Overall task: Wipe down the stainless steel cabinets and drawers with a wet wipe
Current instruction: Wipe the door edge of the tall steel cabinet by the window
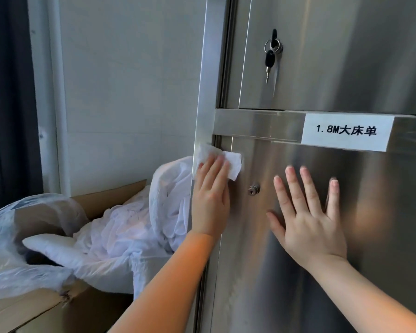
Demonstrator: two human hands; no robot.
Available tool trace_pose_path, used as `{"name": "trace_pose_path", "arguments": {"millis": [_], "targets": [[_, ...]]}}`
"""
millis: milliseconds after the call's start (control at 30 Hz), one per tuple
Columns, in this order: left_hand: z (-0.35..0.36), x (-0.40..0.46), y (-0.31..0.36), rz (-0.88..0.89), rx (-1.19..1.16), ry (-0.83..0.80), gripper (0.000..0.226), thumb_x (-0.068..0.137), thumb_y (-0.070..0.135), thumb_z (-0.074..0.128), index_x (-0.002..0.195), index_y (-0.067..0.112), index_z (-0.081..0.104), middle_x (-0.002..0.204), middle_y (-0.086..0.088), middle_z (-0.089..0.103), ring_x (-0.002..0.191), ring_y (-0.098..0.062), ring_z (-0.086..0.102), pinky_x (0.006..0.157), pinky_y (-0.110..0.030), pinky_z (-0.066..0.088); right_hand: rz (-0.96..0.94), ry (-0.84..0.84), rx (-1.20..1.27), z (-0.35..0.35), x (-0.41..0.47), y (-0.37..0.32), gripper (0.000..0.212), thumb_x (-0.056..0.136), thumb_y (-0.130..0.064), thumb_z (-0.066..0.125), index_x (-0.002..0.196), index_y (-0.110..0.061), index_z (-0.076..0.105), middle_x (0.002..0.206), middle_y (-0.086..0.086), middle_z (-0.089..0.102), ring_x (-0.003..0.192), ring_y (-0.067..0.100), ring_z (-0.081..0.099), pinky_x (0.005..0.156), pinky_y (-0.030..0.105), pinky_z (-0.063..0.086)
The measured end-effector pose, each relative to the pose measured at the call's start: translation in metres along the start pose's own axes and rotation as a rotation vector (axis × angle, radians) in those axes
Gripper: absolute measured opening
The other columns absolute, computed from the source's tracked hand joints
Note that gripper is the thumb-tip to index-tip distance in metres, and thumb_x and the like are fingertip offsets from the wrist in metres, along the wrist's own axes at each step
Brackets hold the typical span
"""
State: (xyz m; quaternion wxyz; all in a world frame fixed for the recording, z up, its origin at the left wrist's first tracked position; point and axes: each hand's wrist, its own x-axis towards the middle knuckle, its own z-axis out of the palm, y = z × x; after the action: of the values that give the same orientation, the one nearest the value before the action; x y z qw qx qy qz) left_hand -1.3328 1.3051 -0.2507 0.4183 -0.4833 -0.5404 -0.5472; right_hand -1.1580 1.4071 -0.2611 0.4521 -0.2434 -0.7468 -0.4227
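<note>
Linen [120,227] fills cardboard box [99,200]; left hand [210,200] presses wipe [231,162], right hand [310,217] flat.

Bare hands and forearms
No sleeves, rings or watches are seen on the left hand [210,195] or right hand [310,222]; nails are kept short.

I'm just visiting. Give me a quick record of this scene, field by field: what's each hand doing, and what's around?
left hand: flat, pressing the wipe on the lower door's top left corner
right hand: flat on the lower door, fingers spread
lower lock: no key in it
upper door: keys hang in its lock
label: white, on the rail between the doors
box: cardboard, left of the cabinet, holds white linen
</note>
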Motion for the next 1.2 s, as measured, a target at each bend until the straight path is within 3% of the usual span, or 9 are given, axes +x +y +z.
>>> {"name": "trace_pose_path", "arguments": {"millis": [100, 167, 267, 700, 833, 1000, 1200], "targets": [[0.003, -0.013, 0.003, 0.040, 0.092, -0.108, 0.043, 0.097, 0.007, 0.046, 0.136, -0.007, 0.050, 0.143, -0.020, 0.050, 0.137, -0.037, 0.043, 0.116, -0.050, 0.031, -0.003, 0.016, -0.001, 0.001, 0.001, 0.000, 0.069, 0.098, -0.049, 0.033, 0.155, -0.014, 0.018, 0.163, 0.010, 0.010, 0.150, 0.029, 0.010, 0.116, 0.064, 0.002], [0.003, -0.014, 0.007, 0.010, 0.091, -0.158, 0.054, 0.099, 0.022, 0.039, 0.146, -0.004, 0.038, 0.153, -0.016, 0.038, 0.146, -0.027, 0.027, 0.122, -0.037, 0.017, -0.002, 0.020, -0.003, 0.000, 0.002, 0.001, 0.069, 0.097, -0.048, 0.034, 0.155, -0.014, 0.018, 0.163, 0.010, 0.009, 0.150, 0.029, 0.010, 0.116, 0.064, 0.002], [0.005, -0.004, 0.012, 0.002, 0.126, -0.214, 0.063, 0.099, 0.033, 0.032, 0.152, 0.000, 0.024, 0.160, -0.013, 0.023, 0.150, -0.020, 0.012, 0.123, -0.033, 0.008, -0.004, 0.026, -0.008, -0.002, 0.002, 0.001, 0.069, 0.097, -0.047, 0.033, 0.155, -0.013, 0.019, 0.163, 0.010, 0.011, 0.150, 0.029, 0.011, 0.116, 0.064, 0.003], [0.007, 0.023, 0.010, 0.060, 0.141, -0.224, 0.063, 0.099, 0.029, 0.034, 0.151, -0.004, 0.023, 0.157, -0.016, 0.030, 0.147, -0.026, 0.025, 0.122, -0.032, 0.010, -0.011, 0.038, -0.010, -0.001, 0.003, 0.001, 0.069, 0.097, -0.048, 0.034, 0.154, -0.013, 0.022, 0.163, 0.011, 0.013, 0.149, 0.030, 0.013, 0.116, 0.064, 0.004], [0.003, 0.033, 0.008, 0.095, 0.121, -0.241, 0.063, 0.099, 0.027, 0.035, 0.152, -0.004, 0.021, 0.158, -0.015, 0.027, 0.148, -0.026, 0.021, 0.122, -0.033, 0.010, -0.008, 0.030, -0.011, 0.002, 0.002, 0.000, 0.069, 0.097, -0.049, 0.032, 0.154, -0.013, 0.022, 0.163, 0.011, 0.013, 0.149, 0.031, 0.013, 0.116, 0.064, 0.004], [0.005, 0.003, 0.014, -0.036, -0.073, -0.308, 0.062, 0.099, 0.020, 0.035, 0.154, 0.006, 0.009, 0.160, 0.000, 0.007, 0.149, -0.007, -0.001, 0.123, -0.030, 0.004, -0.009, 0.018, -0.018, 0.001, 0.002, 0.001, 0.070, 0.097, -0.049, 0.032, 0.155, -0.013, 0.020, 0.163, 0.010, 0.011, 0.150, 0.031, 0.012, 0.116, 0.064, 0.003], [0.010, 0.023, 0.026, -0.197, -0.268, -0.243, 0.058, 0.102, 0.025, 0.031, 0.154, 0.023, 0.007, 0.159, 0.014, 0.006, 0.148, 0.002, -0.002, 0.123, -0.029, 0.004, -0.012, 0.022, -0.038, 0.000, 0.002, 0.001, 0.068, 0.098, -0.049, 0.032, 0.155, -0.012, 0.021, 0.163, 0.011, 0.012, 0.149, 0.031, 0.013, 0.116, 0.064, 0.005]]}}
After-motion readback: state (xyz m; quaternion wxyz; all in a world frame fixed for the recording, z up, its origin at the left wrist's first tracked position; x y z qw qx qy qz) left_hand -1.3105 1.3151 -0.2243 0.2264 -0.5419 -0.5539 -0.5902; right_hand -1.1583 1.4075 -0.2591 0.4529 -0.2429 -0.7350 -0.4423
